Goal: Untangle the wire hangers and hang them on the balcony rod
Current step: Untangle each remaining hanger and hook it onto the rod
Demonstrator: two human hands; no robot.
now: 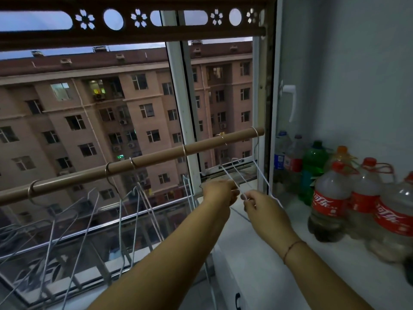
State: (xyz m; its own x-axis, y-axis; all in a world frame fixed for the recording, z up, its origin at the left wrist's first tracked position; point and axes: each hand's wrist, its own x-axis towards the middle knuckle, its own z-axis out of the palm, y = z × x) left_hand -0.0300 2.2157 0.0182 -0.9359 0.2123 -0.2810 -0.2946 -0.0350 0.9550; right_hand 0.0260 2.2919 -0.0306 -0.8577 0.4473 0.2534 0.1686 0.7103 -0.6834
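Both hands close together near the sill: right hand [260, 203] & left hand [220, 192] each pinch thin white wire hangers [240, 175]. Behind, more hangers [134, 198] hang by hooks on brown balcony rod [156, 156]. Cola bottles [348, 204] stand to the right.

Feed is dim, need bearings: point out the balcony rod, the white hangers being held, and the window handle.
balcony rod [156, 156]: head view, bare middle of the brown tube.
white hangers [240, 175]: head view, wire stretch above the hands.
window handle [291, 101]: head view, white lever's middle.
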